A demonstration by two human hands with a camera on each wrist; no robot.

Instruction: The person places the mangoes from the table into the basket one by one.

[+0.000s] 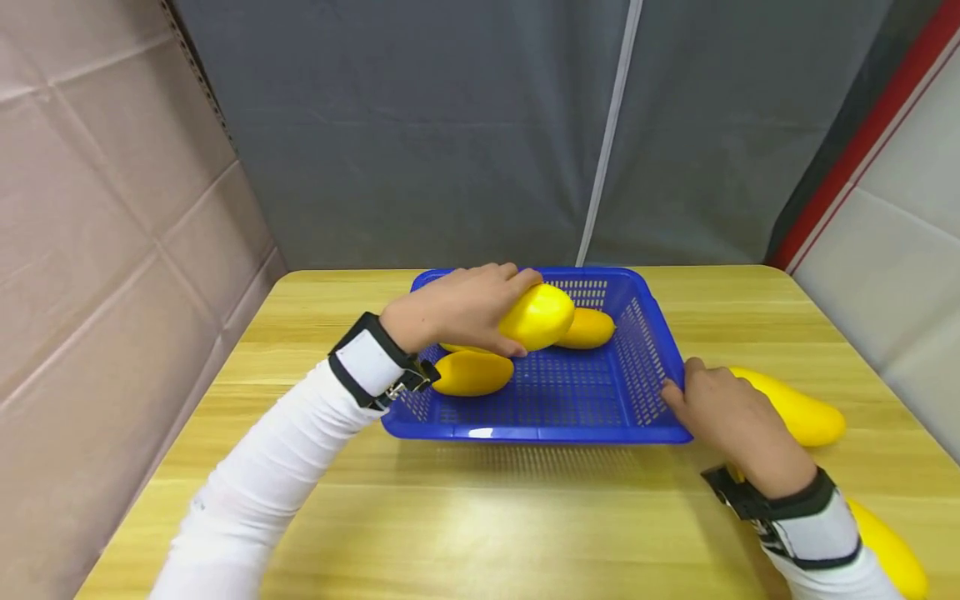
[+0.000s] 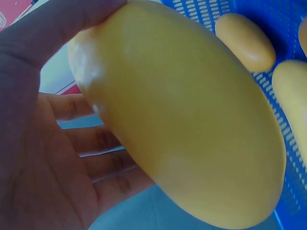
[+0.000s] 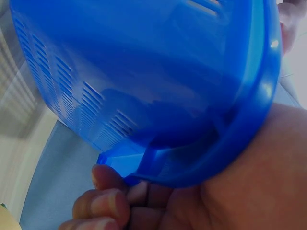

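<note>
- While the wooden table [image 1: 525,533] sits under it all, the person's white-sleeved left arm comes in from the near left, a black-and-white wrist strap just behind the left hand [image 1: 457,308].
- That left hand is curled round a big yellow mango [image 1: 542,315], thumb on one side and fingers on the other, holding it in the air above the blue basket [image 1: 637,350]. The left wrist view shows the same mango [image 2: 177,120] filling the frame, thumb across its top and four fingers [image 2: 96,143] cupping beneath.
- Under the hand, inside the basket at its left side, lies a second mango [image 1: 471,372], resting on the slotted floor.
- A third mango [image 1: 587,328] lies at the basket's far side, just beside the held one.
- Over to the right, the right hand [image 1: 731,417] grips the basket's near right rim. In the right wrist view the fingers [image 3: 103,203] are curled under the rim [image 3: 249,124] with the palm against it.
- Just beyond that hand, a long yellow fruit [image 1: 798,408] lies on the table outside the basket.
- Nearest the right edge, another yellow fruit [image 1: 888,550] lies beside the right wrist, partly hidden by the sleeve.
</note>
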